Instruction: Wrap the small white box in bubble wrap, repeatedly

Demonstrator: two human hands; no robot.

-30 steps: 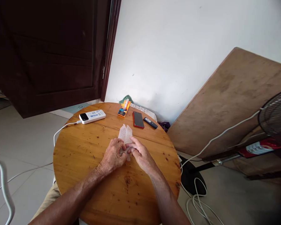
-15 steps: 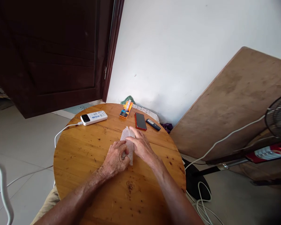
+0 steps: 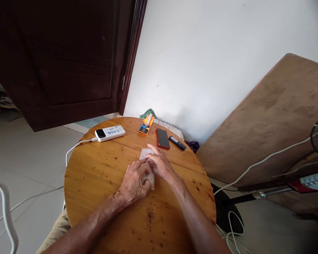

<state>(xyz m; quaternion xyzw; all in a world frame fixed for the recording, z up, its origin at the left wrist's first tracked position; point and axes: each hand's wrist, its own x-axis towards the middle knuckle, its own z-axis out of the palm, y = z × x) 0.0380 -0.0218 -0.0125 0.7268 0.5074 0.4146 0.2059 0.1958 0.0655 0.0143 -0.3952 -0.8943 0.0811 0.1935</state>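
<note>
A: Where is the wrap, and what is it like?

B: The translucent wrap (image 3: pixel 145 153) lies on the round wooden table (image 3: pixel 95 180), under and between the two hands; it is whitish and narrow, its far end showing beyond the fingers and its near end beside the left thumb.

A: And the hands?

B: The left hand (image 3: pixel 135 180) bends over the wrap from the left, fingers curled and thumb apart from them; the right hand (image 3: pixel 160 164) reaches in from the other side, its index finger held out and its other fingers partly hidden; the hands meet over the wrap; whether either one pinches it, I cannot tell.

A: What lies about them?

B: Beyond the right hand is a red-edged phone (image 3: pixel 163 138), dark screen up; just to its right is a slim dark device (image 3: pixel 177 142); to the phone's left, near the far edge, stands an orange tape dispenser (image 3: pixel 146 125); farther left lies a white power bank (image 3: pixel 110 133), a white cable (image 3: pixel 79 142) plugged into it.

A: Past the table?

B: A dark red door (image 3: pixel 76 77) at left; a white wall (image 3: pixel 201 56) ahead; a brown board (image 3: pixel 267 106) leaning on it at right.
</note>
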